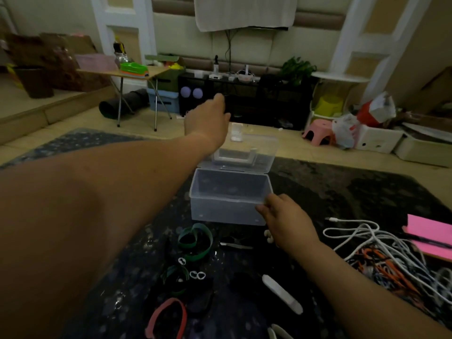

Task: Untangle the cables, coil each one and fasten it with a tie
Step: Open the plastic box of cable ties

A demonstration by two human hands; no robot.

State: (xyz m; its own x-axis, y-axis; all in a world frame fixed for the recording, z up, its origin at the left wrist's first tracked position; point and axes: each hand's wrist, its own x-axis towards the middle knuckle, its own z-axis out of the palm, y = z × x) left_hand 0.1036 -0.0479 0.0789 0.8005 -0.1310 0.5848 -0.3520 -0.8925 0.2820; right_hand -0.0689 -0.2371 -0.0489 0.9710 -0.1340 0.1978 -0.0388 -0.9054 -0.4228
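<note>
A tangle of white, orange and dark cables [381, 255] lies at the right on the dark mat. Green tie straps [195, 242] and a red strap [168, 316] lie near the front, with small white clips [197, 274] between them. A clear plastic box [230, 199] stands in the middle with its lid [244, 152] thrown back. My right hand [283, 216] grips the box's front right corner. My left hand [210, 118] reaches far forward above the lid, back of the hand toward me, its fingers hidden.
A white stick-shaped object [281, 293] lies at the front of the mat. A pink notebook [430, 234] lies at the right edge. Beyond the mat are a folding table [127, 74], a pink stool [318, 132] and white bins [381, 140].
</note>
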